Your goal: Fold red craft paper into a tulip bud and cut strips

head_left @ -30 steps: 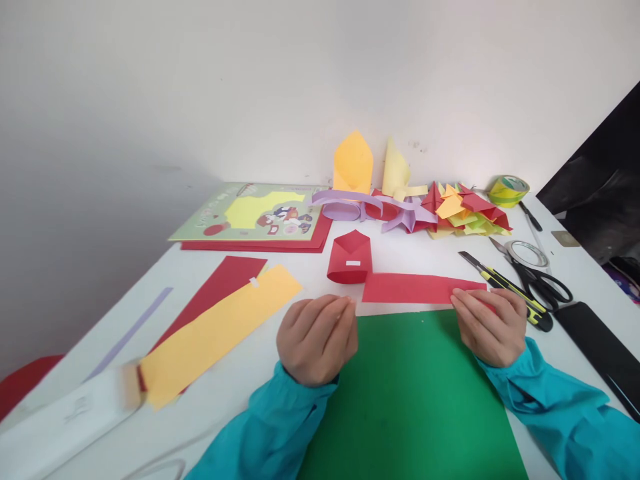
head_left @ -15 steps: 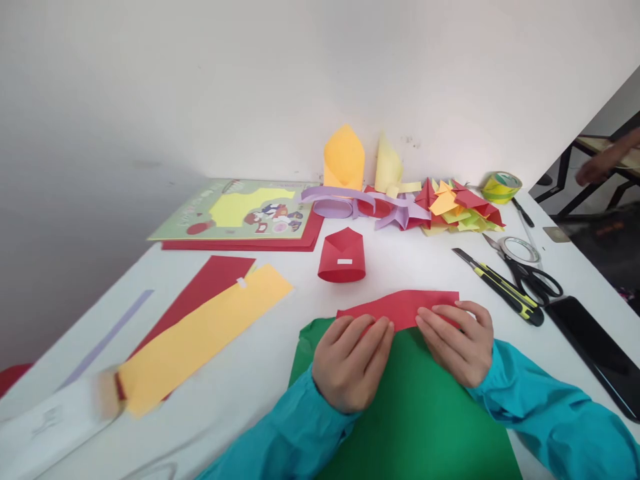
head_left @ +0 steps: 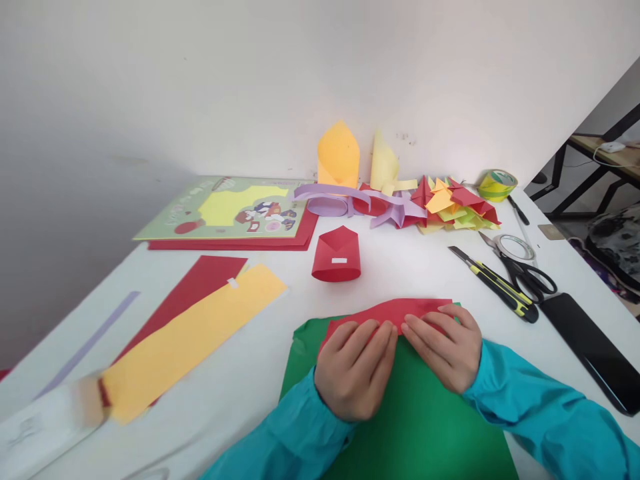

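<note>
A strip of red paper (head_left: 390, 309) lies over the top edge of a green sheet (head_left: 425, 413). My left hand (head_left: 356, 370) is closed on the strip's near edge, fingertips pressed together. Close beside it, my right hand (head_left: 445, 343) pinches the same edge, and the fingertips of both hands almost meet. My thumbs are hidden beneath the fingers. Beyond the strip stands a folded red paper piece (head_left: 337, 257) with a pointed flap and a small white patch on its front.
On the right are a utility knife (head_left: 493, 283), scissors (head_left: 530, 275), a tape roll (head_left: 516, 247) and a black phone (head_left: 590, 350). An orange paper strip (head_left: 195, 347) lies left. Folded paper shapes (head_left: 457, 207) and a green printed pad (head_left: 185, 223) sit along the wall.
My right hand has come closer to my left along the red strip. The view has shifted slightly, and a person's arm at the far right is gone from view.
</note>
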A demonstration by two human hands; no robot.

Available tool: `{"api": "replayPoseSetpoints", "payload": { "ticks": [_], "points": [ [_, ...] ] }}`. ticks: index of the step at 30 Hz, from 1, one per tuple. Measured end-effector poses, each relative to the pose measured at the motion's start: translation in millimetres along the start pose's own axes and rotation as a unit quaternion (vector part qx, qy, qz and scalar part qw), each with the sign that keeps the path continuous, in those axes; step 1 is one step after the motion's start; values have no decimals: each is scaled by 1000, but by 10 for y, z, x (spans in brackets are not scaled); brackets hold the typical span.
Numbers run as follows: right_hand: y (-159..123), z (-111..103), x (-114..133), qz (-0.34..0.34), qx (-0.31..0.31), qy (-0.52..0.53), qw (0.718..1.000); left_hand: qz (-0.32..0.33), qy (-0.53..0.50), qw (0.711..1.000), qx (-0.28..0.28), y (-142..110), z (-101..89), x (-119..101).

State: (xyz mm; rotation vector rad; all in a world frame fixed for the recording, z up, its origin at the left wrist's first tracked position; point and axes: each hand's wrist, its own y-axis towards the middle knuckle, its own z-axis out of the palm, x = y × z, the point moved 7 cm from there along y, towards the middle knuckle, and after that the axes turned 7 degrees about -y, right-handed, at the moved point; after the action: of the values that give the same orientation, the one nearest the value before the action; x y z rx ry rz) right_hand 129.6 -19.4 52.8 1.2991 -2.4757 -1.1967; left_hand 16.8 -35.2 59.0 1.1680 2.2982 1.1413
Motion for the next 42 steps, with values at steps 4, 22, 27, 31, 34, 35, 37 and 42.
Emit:
{"api": "replayPoseSetpoints", "payload": {
  "ticks": [4,22,27,31,34,35,37,42],
  "points": [
    [4,-32,-8,1,-4,-6,1000,7,-6,1000,-8,-3,-30,-9],
    [-15,-147,-415,100,-70,-84,989,1,66,997,-42,3,-147,235],
    [45,-13,0,9,-15,1,1000,12,22,1000,-4,5,-15,19],
    [24,-25,101,-18,-12,15,1000,12,3,1000,-3,-4,3,-69],
    [13,-46,113,-27,16,4,999,18,-12,1000,3,-3,-5,-85],
    [11,-54,115,-28,24,-1,999,21,-14,1000,6,0,-8,-88],
    [11,-76,111,-27,32,-11,999,24,-15,1000,12,3,-15,-86],
    [2,-109,22,-14,30,-41,999,8,2,1000,5,-14,-57,-6]
  ]
}}
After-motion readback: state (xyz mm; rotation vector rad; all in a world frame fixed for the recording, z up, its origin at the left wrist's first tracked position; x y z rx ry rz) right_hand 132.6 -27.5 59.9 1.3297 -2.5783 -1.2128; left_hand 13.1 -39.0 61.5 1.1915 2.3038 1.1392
